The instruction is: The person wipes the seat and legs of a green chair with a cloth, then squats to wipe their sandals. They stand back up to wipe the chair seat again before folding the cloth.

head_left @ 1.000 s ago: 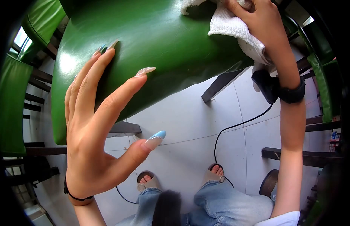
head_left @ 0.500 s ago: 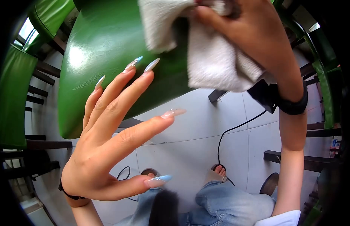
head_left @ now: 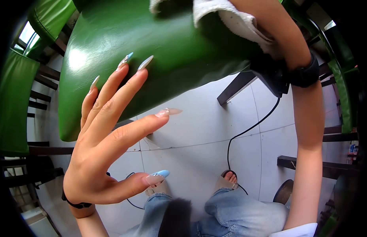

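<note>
The left hand [head_left: 100, 154] is open and holds nothing, palm turned toward the glossy green leather chair seat [head_left: 167, 55], its long-nailed fingers [head_left: 112, 94] spread and stretched up over the seat's near left edge; whether the tips touch the leather cannot be told. The thumb juts out low over the pale grey tiled floor [head_left: 199, 146]. A thin black band [head_left: 75, 204] circles that wrist. The right arm reaches straight up along the seat's right edge, and the right hand [head_left: 270, 19] is cut off at the top, so its grip cannot be told. The white terry cloth [head_left: 230, 15] lies bunched beneath it at the seat's far right part. A black wrist strap [head_left: 305, 75] trails a black cable [head_left: 246, 132] down to the floor
</note>
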The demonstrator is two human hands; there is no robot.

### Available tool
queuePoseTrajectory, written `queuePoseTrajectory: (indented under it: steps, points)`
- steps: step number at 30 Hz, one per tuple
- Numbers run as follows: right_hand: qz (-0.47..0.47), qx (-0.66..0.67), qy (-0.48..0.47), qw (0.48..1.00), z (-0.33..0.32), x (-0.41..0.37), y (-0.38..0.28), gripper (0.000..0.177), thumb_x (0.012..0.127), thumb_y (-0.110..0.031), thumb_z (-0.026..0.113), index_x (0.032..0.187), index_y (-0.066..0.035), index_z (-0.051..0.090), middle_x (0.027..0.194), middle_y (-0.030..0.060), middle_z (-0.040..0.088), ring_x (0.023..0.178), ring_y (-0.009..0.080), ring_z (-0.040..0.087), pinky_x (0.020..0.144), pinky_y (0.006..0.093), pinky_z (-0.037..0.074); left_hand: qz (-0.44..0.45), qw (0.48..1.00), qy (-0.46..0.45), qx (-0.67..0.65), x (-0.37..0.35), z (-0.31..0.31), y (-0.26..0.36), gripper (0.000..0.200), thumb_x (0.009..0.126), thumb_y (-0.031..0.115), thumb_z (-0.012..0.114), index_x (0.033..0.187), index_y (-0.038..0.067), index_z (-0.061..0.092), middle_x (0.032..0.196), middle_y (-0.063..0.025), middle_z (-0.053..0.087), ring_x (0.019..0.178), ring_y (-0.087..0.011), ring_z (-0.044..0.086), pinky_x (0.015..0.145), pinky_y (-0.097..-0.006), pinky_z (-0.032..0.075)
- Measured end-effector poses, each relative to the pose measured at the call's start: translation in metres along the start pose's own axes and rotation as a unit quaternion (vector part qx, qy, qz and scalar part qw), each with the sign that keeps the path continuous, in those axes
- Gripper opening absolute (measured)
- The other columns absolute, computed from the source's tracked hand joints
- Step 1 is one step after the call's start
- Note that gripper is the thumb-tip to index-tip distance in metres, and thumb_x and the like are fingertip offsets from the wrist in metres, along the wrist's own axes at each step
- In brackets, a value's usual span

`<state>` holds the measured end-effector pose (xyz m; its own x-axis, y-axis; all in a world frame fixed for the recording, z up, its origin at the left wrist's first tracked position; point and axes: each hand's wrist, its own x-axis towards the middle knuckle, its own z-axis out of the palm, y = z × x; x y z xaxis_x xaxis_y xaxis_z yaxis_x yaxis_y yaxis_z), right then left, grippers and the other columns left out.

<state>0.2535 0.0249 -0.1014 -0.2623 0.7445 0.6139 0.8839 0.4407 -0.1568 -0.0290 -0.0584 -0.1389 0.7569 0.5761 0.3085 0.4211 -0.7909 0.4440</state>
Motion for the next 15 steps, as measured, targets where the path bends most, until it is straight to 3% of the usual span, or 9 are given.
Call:
queuePoseTrajectory:
  steps: [2,5,7,8,10,12,13,14,15]
  points:
    - [0.078,0.017,-0.036,0.996,-0.006,0.001,0.024,0.02,0.085,-0.016,0.064,0.096,0.0,0.066,0.08,0.0155,0.065,0.071,0.0234,0.063,0.066,0.0341,0.049,-0.008,1.0,0.0,0.008,0.0,0.001,0.002,0.054,0.067,0.042,0.068,0.114,0.016,0.064,0.139,-0.0261,0.042,0.135,-0.0428,0.031,0.111,-0.0517,0.013]
    - [0.188,0.037,-0.018,0.981,-0.02,-0.019,0.013,0.02,0.086,-0.015,0.063,0.099,0.0,0.066,0.081,0.0155,0.065,0.072,0.0218,0.062,0.065,0.0324,0.049,-0.007,1.0,0.002,0.029,0.001,0.004,0.005,0.053,0.068,0.043,0.069,0.114,0.017,0.064,0.139,-0.0258,0.043,0.136,-0.0424,0.03,0.111,-0.0523,0.012]
    - [0.177,0.08,-0.02,0.981,-0.032,-0.032,-0.003,0.018,0.085,-0.008,0.062,0.101,-0.002,0.067,0.081,0.015,0.063,0.069,0.0187,0.061,0.061,0.0309,0.049,-0.001,0.999,0.004,0.046,0.001,0.007,0.005,0.053,0.068,0.043,0.07,0.114,0.017,0.064,0.139,-0.0256,0.043,0.136,-0.0419,0.029,0.112,-0.0527,0.011]
    - [0.129,0.021,0.045,0.99,-0.026,-0.041,0.0,0.018,0.084,-0.007,0.063,0.1,-0.003,0.067,0.084,0.0141,0.062,0.067,0.0184,0.06,0.061,0.0313,0.05,0.003,0.998,0.006,0.058,0.001,0.009,0.006,0.052,0.07,0.042,0.07,0.114,0.017,0.064,0.139,-0.0259,0.042,0.135,-0.042,0.031,0.111,-0.0531,0.012]
    - [0.13,-0.047,0.117,0.984,-0.017,-0.06,0.006,0.019,0.078,-0.005,0.067,0.097,-0.006,0.068,0.092,0.0128,0.057,0.069,0.0205,0.059,0.063,0.0328,0.051,0.01,0.996,0.012,0.084,0.002,0.013,0.008,0.048,0.072,0.039,0.07,0.114,0.016,0.063,0.138,-0.0266,0.042,0.133,-0.0423,0.034,0.111,-0.0539,0.013]
    - [0.022,-0.164,0.068,0.984,-0.03,-0.073,0.013,0.023,0.079,-0.013,0.069,0.102,-0.011,0.069,0.091,0.0088,0.057,0.078,0.02,0.055,0.066,0.0294,0.047,0.046,0.998,0.028,0.04,0.002,0.015,0.002,0.042,0.076,0.032,0.07,0.113,0.014,0.06,0.137,-0.0281,0.043,0.128,-0.0423,0.042,0.108,-0.0545,0.023]
    - [0.0,-0.188,0.074,0.979,-0.029,-0.079,0.017,0.02,0.084,-0.018,0.069,0.104,-0.015,0.069,0.079,0.0027,0.057,0.068,0.0129,0.049,0.057,0.0227,0.043,0.063,0.997,0.035,0.018,0.002,0.017,-0.002,0.04,0.078,0.029,0.07,0.112,0.012,0.059,0.136,-0.0288,0.043,0.125,-0.0424,0.046,0.106,-0.0548,0.028]
    - [-0.003,-0.189,0.075,0.979,-0.029,-0.084,0.016,0.022,0.084,-0.017,0.069,0.105,-0.015,0.069,0.084,0.0042,0.059,0.071,0.0139,0.052,0.057,0.0238,0.045,0.096,0.986,0.098,-0.095,0.003,0.028,-0.004,0.034,0.082,0.02,0.067,0.112,0.009,0.054,0.127,-0.0276,0.046,0.106,-0.0344,0.059,0.092,-0.0486,0.046]
    - [-0.02,-0.185,0.083,0.979,-0.029,-0.087,0.016,0.022,0.083,-0.017,0.069,0.105,-0.014,0.069,0.084,0.0046,0.059,0.072,0.0142,0.053,0.059,0.0241,0.046,0.098,0.979,0.12,-0.13,0.001,0.033,-0.005,0.034,0.084,0.015,0.064,0.114,0.008,0.05,0.119,-0.0222,0.045,0.091,-0.0247,0.057,0.08,-0.0392,0.048]
